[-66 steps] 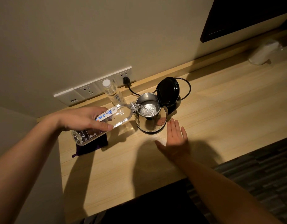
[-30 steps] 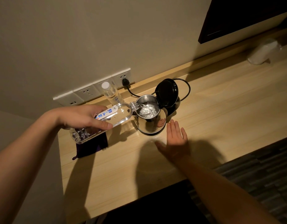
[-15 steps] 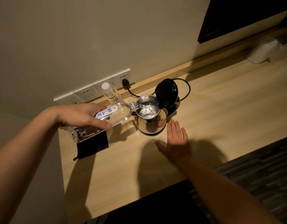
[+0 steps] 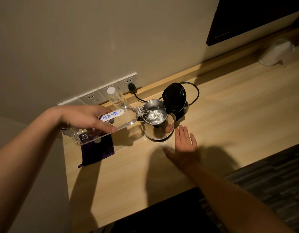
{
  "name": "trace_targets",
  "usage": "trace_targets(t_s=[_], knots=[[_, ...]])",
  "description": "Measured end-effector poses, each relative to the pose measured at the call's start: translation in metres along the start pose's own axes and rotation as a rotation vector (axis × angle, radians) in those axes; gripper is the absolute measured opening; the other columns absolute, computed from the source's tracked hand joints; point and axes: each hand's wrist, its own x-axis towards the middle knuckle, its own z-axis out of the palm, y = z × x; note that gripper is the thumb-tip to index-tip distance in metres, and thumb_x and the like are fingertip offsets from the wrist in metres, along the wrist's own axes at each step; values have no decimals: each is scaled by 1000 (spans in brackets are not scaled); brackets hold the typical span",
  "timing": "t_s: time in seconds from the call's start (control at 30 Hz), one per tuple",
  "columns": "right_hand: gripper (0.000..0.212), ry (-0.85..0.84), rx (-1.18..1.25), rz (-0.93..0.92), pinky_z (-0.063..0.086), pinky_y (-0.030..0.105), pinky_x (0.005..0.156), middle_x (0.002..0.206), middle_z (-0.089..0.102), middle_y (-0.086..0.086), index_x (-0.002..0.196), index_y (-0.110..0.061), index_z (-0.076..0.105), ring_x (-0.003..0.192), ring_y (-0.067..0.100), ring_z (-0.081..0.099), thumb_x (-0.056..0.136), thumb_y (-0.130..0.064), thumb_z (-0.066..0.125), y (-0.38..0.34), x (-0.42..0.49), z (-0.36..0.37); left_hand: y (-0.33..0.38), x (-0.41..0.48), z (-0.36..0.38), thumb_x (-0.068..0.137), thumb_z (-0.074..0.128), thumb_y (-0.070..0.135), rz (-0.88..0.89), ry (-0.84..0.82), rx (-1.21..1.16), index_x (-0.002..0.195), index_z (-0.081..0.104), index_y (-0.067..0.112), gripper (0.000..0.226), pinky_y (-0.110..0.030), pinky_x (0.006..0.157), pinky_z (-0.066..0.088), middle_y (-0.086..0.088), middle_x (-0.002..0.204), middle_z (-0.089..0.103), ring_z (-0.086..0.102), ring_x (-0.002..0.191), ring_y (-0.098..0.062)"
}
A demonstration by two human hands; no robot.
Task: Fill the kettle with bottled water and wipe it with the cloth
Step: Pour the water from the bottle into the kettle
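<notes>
A steel kettle (image 4: 158, 130) stands on the wooden counter (image 4: 229, 125) with its black lid (image 4: 174, 96) flipped up. My left hand (image 4: 84, 117) grips a clear water bottle (image 4: 127, 117), tipped nearly flat with its neck over the kettle's rim. Water streams from it into the kettle. My right hand (image 4: 184, 145) lies flat and open on the counter just in front of the kettle, apart from it. A dark purple cloth (image 4: 98, 152) lies on the counter below the bottle's base.
A second, capped water bottle (image 4: 116, 96) stands by the wall sockets (image 4: 93, 97). The kettle's black cord (image 4: 195, 91) runs to a plug (image 4: 131, 86). A wrapped white item (image 4: 274, 53) lies at the far right. The counter's front edge drops to dark floor.
My left hand has lifted the bottle's base slightly, so it lies flatter, and the water in it has dropped. The right hand and kettle have stayed put.
</notes>
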Motion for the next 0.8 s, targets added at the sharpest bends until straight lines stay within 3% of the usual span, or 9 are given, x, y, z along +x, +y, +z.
trace_targets(t_s=[0.3,0.53,0.8], knots=[[103,-33,-7,8,36,52,122,167,40,20,157,0,43,155,34,40,93,-81,44,0,0,-1,12,3,-5,76,74,52,-2,-24,94,107,63,14,50,-35,66,57,-16,98,72,68,74,-17],[103,-28,-2,10,36,52,121,166,42,21,156,0,44,154,34,42,93,-81,46,0,0,-1,17,5,-12,77,73,49,-29,-49,119,101,62,19,40,-29,63,56,-8,92,69,67,72,-11],[106,-70,-9,11,35,52,123,168,38,20,158,0,40,156,34,38,93,-83,39,0,0,-4,27,7,-16,70,77,55,-83,-54,145,106,64,16,54,-30,63,57,-5,89,71,68,68,-10]])
